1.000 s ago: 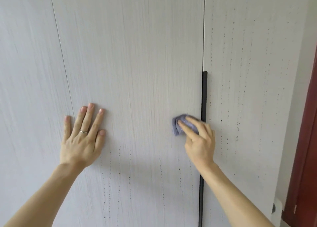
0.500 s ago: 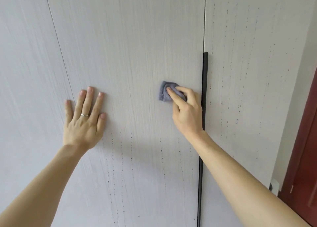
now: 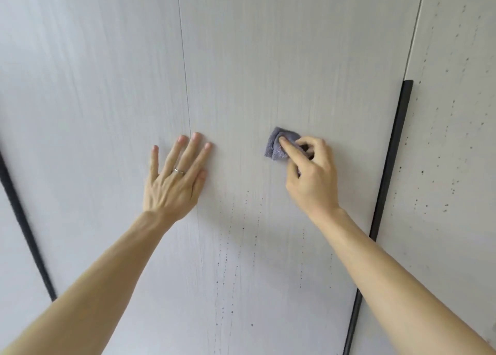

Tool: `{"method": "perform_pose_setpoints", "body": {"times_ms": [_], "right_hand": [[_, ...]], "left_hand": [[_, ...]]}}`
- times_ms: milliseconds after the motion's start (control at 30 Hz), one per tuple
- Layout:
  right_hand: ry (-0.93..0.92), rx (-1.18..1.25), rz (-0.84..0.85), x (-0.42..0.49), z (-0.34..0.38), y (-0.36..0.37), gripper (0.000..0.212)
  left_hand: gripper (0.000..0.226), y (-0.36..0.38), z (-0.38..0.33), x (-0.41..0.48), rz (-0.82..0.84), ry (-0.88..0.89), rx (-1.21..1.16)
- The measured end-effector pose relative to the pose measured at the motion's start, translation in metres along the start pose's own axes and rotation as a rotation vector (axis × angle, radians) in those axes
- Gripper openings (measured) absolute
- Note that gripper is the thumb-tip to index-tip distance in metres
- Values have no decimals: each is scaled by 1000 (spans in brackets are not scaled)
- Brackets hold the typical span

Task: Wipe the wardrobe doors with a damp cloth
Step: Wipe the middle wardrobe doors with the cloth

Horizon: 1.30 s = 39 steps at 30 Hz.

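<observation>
Right hand (image 3: 308,177) has its fingers curled round a bunched purple cloth (image 3: 279,146), pressing it on the middle wardrobe door (image 3: 281,59). Left hand (image 3: 175,177) lies flat with fingers spread across the door seam (image 3: 185,72); dark specks (image 3: 243,228) below.

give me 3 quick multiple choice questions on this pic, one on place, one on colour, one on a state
1. The cloth is: A. left of the left hand B. right of it C. under it
2. The cloth is: A. red B. purple-grey C. green
3. The left hand is: A. a fist B. gripping a handle C. flat on the wardrobe
Answers: 1 B, the right hand holds it to the right; 2 B, its folds show purple-grey; 3 C, it lies spread on the panel.
</observation>
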State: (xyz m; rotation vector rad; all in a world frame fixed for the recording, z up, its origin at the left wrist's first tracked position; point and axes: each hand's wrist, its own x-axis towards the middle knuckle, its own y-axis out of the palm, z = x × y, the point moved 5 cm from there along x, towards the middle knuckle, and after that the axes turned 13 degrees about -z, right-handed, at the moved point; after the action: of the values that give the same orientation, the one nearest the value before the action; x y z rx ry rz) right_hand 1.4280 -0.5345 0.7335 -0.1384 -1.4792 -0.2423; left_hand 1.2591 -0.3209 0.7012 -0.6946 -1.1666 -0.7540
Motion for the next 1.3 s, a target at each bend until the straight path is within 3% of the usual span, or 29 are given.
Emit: {"method": "perform_pose_setpoints", "body": {"times_ms": [100,267,367,567,700,867,1133,1233,1300], "right_hand": [[-103,16,-38,-12,13,12,42],[-345,43,149,-105,31,23,42],[-305,45,174,-89,37,25,42],[-144,-21,9,1,48,39,46],[-197,-13,51,-52,48,36,46],[-227,-22,218,-120,48,28,48],[-31,32,-24,-7,92,65,44],[-106,53,-40,-18,105,77,46],[-238,81,46,-59,107,80,48]], "left_hand": [[53,9,1,-3,-61,38,19],[54,21,8,-8,-131,68,3],[54,22,9,-7,-137,79,-4],[54,19,8,-8,-100,46,-40],[62,5,2,-18,-42,-72,-170],[66,-15,10,-104,26,-246,-197],[79,-16,24,-153,168,-109,-121],[80,-14,27,-159,161,-80,-115],[83,-14,27,-163,162,-79,-121]]}}
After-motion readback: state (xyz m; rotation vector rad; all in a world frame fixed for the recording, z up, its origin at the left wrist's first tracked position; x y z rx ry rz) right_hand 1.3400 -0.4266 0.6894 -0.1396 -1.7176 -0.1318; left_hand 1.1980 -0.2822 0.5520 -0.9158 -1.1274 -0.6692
